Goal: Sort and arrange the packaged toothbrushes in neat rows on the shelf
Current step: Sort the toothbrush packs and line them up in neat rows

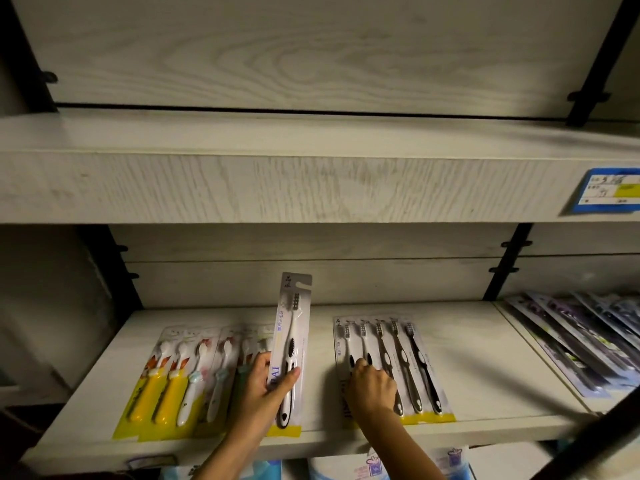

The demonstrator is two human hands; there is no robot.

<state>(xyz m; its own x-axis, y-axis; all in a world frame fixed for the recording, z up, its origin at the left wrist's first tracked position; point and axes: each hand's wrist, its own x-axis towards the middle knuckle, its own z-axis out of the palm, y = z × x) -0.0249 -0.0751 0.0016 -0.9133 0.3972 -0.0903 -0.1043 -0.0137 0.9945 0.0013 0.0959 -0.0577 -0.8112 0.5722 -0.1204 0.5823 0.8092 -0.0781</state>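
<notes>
Centrally, left fingers (289, 375) pinch a white-and-black carded toothbrush (292, 327) low; it may tip onto grey-black packs (408, 362) under right fingers (362, 364), grip unclear.

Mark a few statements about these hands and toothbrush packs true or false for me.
The left hand holds one pack. True.
The right hand touches nothing. False: it rests on the dark-brush row.
The yellow-handled packs lie left of the held pack. True.
The price tag is red. False: it is blue with a yellow patch.
</notes>
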